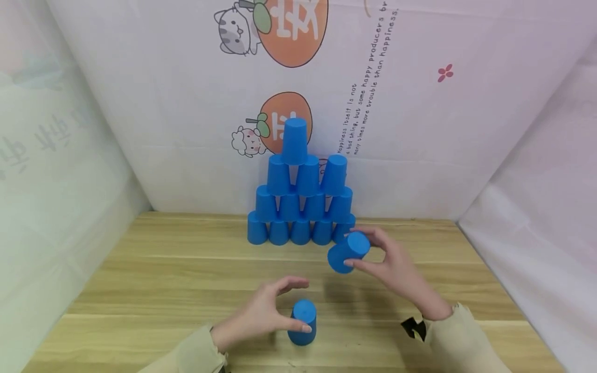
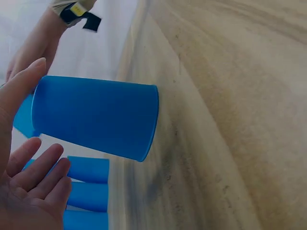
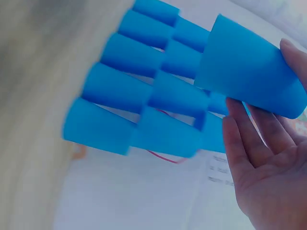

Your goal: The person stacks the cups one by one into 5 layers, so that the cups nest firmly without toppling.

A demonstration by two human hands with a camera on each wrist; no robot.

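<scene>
My right hand (image 1: 392,264) holds a blue plastic cup (image 1: 350,252) between thumb and fingers, tilted and raised in front of the stack's right end. Near the front of the table, another blue cup (image 1: 303,313) stands upside down. Around that cup my left hand (image 1: 261,313) spreads its thumb and fingers; the left wrist view shows the thumb (image 2: 29,81) by its closed end and the fingers spread below. Behind both hands rises a pyramid of upside-down blue cups (image 1: 300,232), with three in the third row and a single one (image 1: 295,141) on top.
The wooden table (image 1: 186,264) meets a white printed cloth backdrop (image 1: 186,171) just behind the pyramid. White cloth also hangs at the left (image 1: 60,207) and right (image 1: 536,233). The third row's rightmost cup (image 1: 334,175) has nothing on it.
</scene>
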